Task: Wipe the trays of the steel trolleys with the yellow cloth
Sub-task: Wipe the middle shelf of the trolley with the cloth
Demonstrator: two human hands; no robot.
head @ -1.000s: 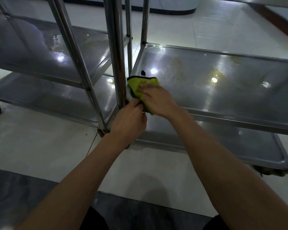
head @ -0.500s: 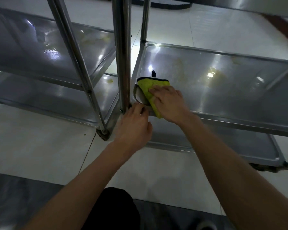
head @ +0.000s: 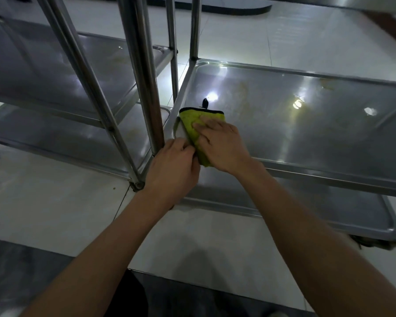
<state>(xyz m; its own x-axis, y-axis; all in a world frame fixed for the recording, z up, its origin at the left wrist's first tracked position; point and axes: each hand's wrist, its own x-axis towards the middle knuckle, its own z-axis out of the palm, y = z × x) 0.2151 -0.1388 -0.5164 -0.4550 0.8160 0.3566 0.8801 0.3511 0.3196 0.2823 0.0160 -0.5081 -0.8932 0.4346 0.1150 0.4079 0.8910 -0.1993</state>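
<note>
A yellow cloth [head: 191,124] with a black edge and a black loop lies on the near left corner of the right trolley's middle tray [head: 306,124]. My right hand [head: 220,145] presses flat on the cloth with its fingers spread. My left hand [head: 173,168] grips the tray's corner rim beside the upright post [head: 144,72], fingers curled over the edge. Yellowish stains and bright light reflections mark the tray surface further right.
A second steel trolley [head: 55,72] stands to the left with two trays, its posts close to the right trolley's post. A lower tray [head: 329,209] sits beneath the one under my hands. White tiled floor [head: 55,207] lies in front, with a darker strip near my legs.
The view has shifted slightly closer. My right hand stays pressed on the cloth at the tray corner, with only small movement. My left hand keeps its grip on the rim.
</note>
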